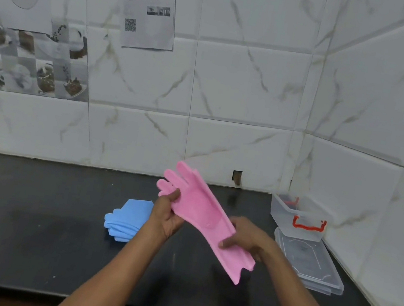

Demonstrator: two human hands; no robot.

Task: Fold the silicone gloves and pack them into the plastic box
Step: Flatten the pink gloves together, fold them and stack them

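A person holds a pink glove point(203, 212) stretched out in the air above the black counter point(30, 219), its fingers pointing up and to the far left, its cuff hanging down toward the near right. The left hand point(167, 214) pinches the glove near its fingers, thumb on the front. The right hand point(246, 235) grips the glove lower down by the wrist part, fingers curled around its edge. A blue glove point(125, 217) lies folded on the counter just left of the left hand. At the far right, close to the tiled wall point(243, 93), stands a clear plastic box point(295, 218) with a red latch point(309, 224); it is open. Its clear lid point(307, 261) lies flat on the counter just in front of it. Papers point(149, 5) hang on the wall at the far left.
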